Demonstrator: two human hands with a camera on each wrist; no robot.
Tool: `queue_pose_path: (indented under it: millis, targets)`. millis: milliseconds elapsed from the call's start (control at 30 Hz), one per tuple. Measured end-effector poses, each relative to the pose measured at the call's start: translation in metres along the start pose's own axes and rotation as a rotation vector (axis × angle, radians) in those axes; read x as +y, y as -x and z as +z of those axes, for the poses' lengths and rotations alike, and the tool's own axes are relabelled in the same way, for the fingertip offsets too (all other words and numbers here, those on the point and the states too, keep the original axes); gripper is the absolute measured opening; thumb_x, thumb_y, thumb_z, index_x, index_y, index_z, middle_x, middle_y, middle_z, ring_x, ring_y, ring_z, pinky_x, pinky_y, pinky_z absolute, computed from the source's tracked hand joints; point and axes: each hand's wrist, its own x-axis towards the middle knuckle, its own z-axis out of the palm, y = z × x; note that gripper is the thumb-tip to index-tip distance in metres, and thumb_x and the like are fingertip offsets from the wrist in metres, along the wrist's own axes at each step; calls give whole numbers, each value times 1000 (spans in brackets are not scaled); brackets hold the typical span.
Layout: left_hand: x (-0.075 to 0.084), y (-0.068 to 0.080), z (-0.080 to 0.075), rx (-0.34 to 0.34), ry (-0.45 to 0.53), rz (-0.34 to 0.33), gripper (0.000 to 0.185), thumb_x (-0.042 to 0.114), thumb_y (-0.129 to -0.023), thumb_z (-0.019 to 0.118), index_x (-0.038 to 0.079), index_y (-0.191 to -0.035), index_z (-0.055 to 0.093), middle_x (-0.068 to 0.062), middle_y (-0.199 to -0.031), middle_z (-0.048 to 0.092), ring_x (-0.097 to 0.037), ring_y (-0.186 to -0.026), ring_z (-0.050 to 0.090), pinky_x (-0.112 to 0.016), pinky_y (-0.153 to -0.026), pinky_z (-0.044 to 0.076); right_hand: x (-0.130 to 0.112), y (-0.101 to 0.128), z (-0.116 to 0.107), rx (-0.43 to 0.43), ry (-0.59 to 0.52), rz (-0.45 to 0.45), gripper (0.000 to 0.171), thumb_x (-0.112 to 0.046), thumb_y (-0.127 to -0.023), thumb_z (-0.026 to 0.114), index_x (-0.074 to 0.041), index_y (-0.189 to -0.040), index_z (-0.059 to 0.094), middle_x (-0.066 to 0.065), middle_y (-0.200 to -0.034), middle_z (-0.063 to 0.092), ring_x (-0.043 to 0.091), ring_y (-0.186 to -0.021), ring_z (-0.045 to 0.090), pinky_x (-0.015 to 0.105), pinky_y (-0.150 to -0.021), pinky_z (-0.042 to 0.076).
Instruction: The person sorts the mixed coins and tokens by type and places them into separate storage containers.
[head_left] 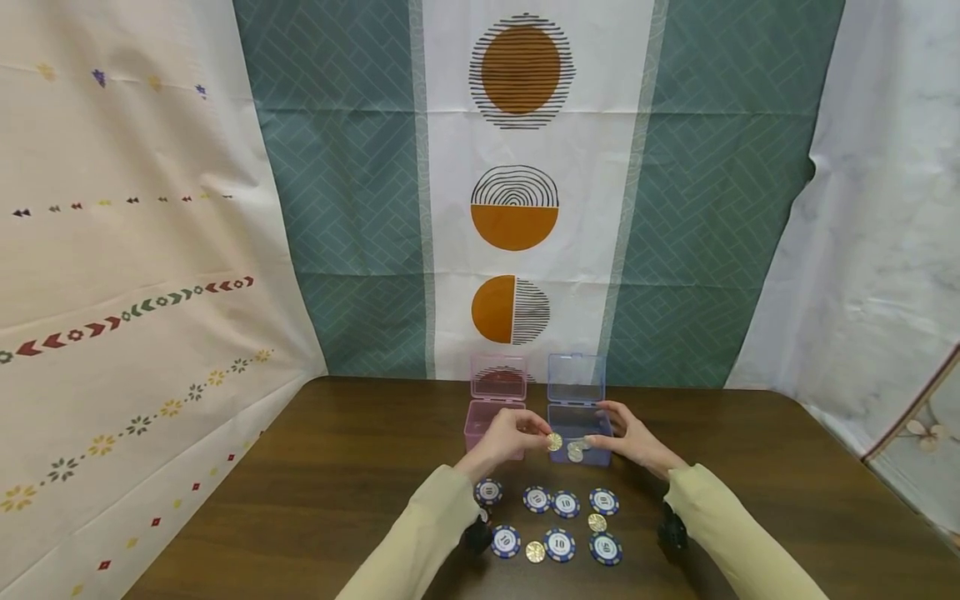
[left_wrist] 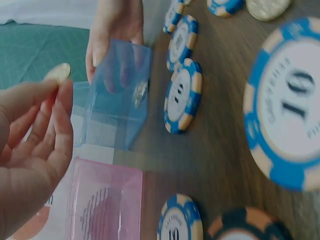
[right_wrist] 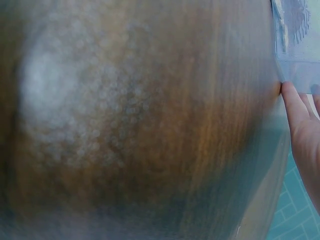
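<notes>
My left hand (head_left: 542,433) pinches a gold coin (head_left: 554,442) between thumb and fingertips, held between the two small boxes. The left wrist view shows the same coin (left_wrist: 56,74) at the fingertips of my left hand (left_wrist: 47,95). My right hand (head_left: 600,437) grips the front wall of the clear blue box (head_left: 576,408), whose lid stands open. Through the blue box (left_wrist: 117,107) wall the right hand's (left_wrist: 112,30) fingers show, with another gold coin (left_wrist: 140,94) inside. In the right wrist view my right hand's fingers (right_wrist: 300,125) touch the blue box (right_wrist: 297,50) corner.
A clear pink box (head_left: 495,417) with its lid up stands left of the blue one. Several blue-and-white chips (head_left: 564,503) marked 10 lie in two rows near me, with gold coins (head_left: 597,522) among them. Patterned cloth hangs behind the brown table (head_left: 337,467).
</notes>
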Motion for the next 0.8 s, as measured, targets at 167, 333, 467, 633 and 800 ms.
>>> queue_pose_path:
  millis: [167, 333, 467, 633, 800]
  targets:
    - [1, -7, 3, 94, 77, -9, 10, -1, -75, 70, -3, -84, 67, -5, -75, 65, -27, -71, 62, -43, -70, 48, 0, 0, 0, 5, 6, 17, 77, -30, -80, 70, -6, -136, 24, 24, -139, 25, 43, -127, 17, 56, -96, 20]
    - [3, -15, 3, 148, 128, -58, 11, 0, -76, 70, -5, -85, 66, -8, -73, 65, -33, -73, 62, -45, -69, 48, 1, 0, 0, 3, 4, 15, 77, -31, -80, 70, -7, -136, 24, 23, -139, 25, 42, -127, 17, 56, -97, 20]
    - [7, -20, 2, 171, 148, -102, 12, 1, -75, 71, -3, -85, 67, -9, -73, 65, -28, -69, 63, -38, -63, 50, 0, 0, 0, -2, 8, 13, 77, -31, -80, 69, -7, -136, 24, 22, -139, 25, 42, -127, 17, 56, -97, 20]
    - [11, -26, 6, 200, 180, -135, 12, 0, -75, 71, -4, -85, 67, -9, -72, 65, -21, -64, 63, -28, -58, 49, -1, 1, -1, 1, -6, 6, 77, -30, -79, 70, -6, -136, 24, 23, -139, 24, 43, -127, 17, 56, -96, 21]
    - [12, -29, 11, 237, 237, -172, 13, -5, -74, 70, -8, -86, 65, -12, -76, 65, -22, -66, 65, -32, -65, 51, -2, 1, -1, -9, -5, 6, 77, -30, -79, 70, -6, -136, 23, 23, -139, 23, 43, -128, 15, 56, -97, 18]
